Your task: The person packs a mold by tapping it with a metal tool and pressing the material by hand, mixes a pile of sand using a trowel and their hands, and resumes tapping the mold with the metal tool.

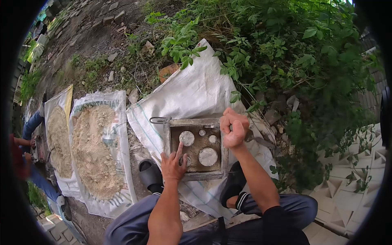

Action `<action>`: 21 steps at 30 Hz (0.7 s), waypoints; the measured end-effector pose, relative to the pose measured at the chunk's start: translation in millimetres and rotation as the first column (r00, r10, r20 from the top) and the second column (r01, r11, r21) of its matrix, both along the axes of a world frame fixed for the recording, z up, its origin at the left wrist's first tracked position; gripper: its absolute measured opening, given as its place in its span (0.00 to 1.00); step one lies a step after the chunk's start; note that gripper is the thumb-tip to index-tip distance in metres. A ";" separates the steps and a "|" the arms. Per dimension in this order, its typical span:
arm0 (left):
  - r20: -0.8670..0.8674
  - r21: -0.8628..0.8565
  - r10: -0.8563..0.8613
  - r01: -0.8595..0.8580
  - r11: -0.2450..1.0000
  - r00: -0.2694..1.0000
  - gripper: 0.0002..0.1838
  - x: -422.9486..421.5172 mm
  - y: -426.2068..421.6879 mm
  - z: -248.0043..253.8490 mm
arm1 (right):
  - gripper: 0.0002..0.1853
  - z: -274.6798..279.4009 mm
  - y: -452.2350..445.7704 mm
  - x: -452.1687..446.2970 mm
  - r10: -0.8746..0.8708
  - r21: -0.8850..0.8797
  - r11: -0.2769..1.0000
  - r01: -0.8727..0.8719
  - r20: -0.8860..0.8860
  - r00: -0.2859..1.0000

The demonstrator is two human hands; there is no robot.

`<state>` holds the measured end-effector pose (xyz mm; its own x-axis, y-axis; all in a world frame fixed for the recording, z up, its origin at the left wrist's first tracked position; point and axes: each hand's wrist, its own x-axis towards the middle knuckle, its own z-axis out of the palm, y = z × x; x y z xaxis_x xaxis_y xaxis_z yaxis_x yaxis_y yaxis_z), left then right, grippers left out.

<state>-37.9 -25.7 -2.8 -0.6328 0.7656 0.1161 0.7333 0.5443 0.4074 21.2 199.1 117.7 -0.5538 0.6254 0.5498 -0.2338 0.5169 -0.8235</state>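
In the head view, a shallow grey rectangular frame (196, 176) lies on a white woven sack (192, 87) between my feet. Brown sandy material fills it around several pale round pieces, among them a large disc (208, 157) at lower right and another disc (186, 138) at upper left. My left hand (174, 165) is open over the frame's left side, its index finger stretched to the upper-left disc's lower edge. My right hand (234, 128) is closed in a fist above the upper-right corner. What it grips is mostly hidden; a dark flat shape shows behind it.
Two opened sacks of pale powdery sand (96, 151) lie to the left. Beyond them sits another person (32, 130), partly visible. Green plants (277, 53) crowd the far right side. White patterned blocks (339, 192) stand at right. A bent metal loop (158, 120) projects from the frame's upper-left corner.
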 end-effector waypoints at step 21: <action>0.071 -0.106 -0.006 0.013 0.994 0.997 0.30 -1.1 -2.8 1.9 | 0.20 35.3 -5.2 13.0 -0.135 -0.170 0.978 0.122 -0.066 0.989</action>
<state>-39.0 -28.5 -0.9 -0.6293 0.7771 -0.0106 0.7102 0.5806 0.3981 34.2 193.9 153.1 -0.4228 0.7741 0.4712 -0.2403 0.4055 -0.8819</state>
